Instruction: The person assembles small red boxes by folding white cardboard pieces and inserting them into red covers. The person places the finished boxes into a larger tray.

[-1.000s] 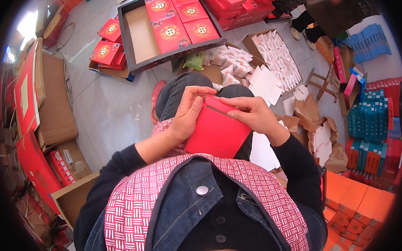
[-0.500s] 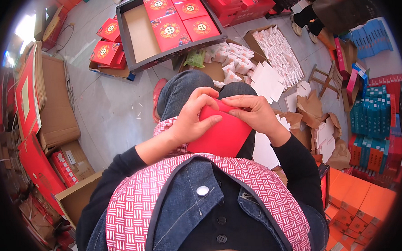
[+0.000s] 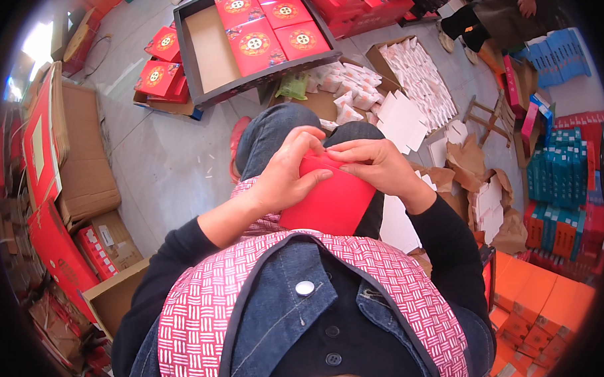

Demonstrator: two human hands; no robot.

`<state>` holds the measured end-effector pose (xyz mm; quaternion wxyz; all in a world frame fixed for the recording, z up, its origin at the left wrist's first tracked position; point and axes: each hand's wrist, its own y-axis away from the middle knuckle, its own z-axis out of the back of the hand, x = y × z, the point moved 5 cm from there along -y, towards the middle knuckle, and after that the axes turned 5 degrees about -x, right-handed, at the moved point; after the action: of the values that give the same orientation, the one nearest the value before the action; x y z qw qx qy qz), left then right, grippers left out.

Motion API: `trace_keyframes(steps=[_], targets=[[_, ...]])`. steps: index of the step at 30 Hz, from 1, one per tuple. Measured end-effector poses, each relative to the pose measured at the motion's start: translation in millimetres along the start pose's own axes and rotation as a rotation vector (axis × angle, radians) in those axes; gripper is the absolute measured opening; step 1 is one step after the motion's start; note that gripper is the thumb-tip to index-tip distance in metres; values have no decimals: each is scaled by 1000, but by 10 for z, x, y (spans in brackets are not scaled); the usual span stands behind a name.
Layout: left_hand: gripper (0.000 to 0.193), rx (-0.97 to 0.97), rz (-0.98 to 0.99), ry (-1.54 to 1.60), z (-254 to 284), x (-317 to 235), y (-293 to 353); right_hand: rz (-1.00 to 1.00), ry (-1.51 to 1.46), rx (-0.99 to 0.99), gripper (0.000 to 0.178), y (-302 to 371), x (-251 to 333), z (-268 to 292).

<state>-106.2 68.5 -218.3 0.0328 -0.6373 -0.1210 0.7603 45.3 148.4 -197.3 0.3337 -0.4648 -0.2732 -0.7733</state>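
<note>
A red box [image 3: 330, 204] with plain, smooth faces rests on my lap, tilted, between both hands. My left hand [image 3: 291, 170] grips its left side, thumb lying on the near face and fingers curled over the far edge. At the far right corner, my right hand [image 3: 376, 169] pinches the edge between thumb and fingers. The fingertips of both hands nearly meet along that far edge, where the fingers partly cover it. Beyond my knees stands a dark-rimmed tray [image 3: 202, 57] with several red, gold-patterned boxes [image 3: 256, 46] in it.
White wrapped packets [image 3: 414, 75] fill a carton ahead to the right, beside loose white cards [image 3: 403, 122]. Flattened cardboard [image 3: 88, 149] leans at the left. Teal boxes [image 3: 555, 173] and orange boxes [image 3: 538, 293] are stacked at the right. Another person [image 3: 509, 15] is at the far right.
My right hand has shifted slightly left along the box's far edge, closer to my left fingertips. The other person's hand at the far right has come lower into view.
</note>
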Motion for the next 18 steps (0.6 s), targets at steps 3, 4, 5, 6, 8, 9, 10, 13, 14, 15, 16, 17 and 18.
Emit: trace_keyframes(steps=[3,4,5,6,8,9,10,13,14,15,16,17,18], targets=[[30,24,-9,-4,-22,67,8,-41,-182,-67,20,1,-53,47],[31,33,-35,-24,-14,88,13,-61,-263,-105,19,23,-90,92],[29,40,-10,-16,-14,101,19,-107,-357,-226,17,68,-138,181],[28,44,12,-10,-6,99,31,-153,-495,-299,18,147,-262,227],[26,46,15,-4,7,136,33,-228,-664,-382,19,332,-444,243],[26,33,19,15,4,143,32,-260,-701,-389,19,440,-482,189],[27,17,24,33,4,148,33,-291,-737,-395,20,529,-495,139],[26,-9,42,56,-2,167,54,-300,-694,-570,21,645,-446,-7],[26,-17,48,56,-5,175,64,-276,-611,-690,22,670,-464,-66],[26,-29,56,77,-7,185,83,-252,-626,-738,22,677,-449,-138],[25,-42,65,99,-12,198,109,-228,-640,-786,22,688,-431,-202],[25,-55,73,119,-15,207,130,-204,-655,-834,22,705,-416,-226],[26,-55,60,147,-16,194,146,-177,-631,-824,19,709,-385,-223]])
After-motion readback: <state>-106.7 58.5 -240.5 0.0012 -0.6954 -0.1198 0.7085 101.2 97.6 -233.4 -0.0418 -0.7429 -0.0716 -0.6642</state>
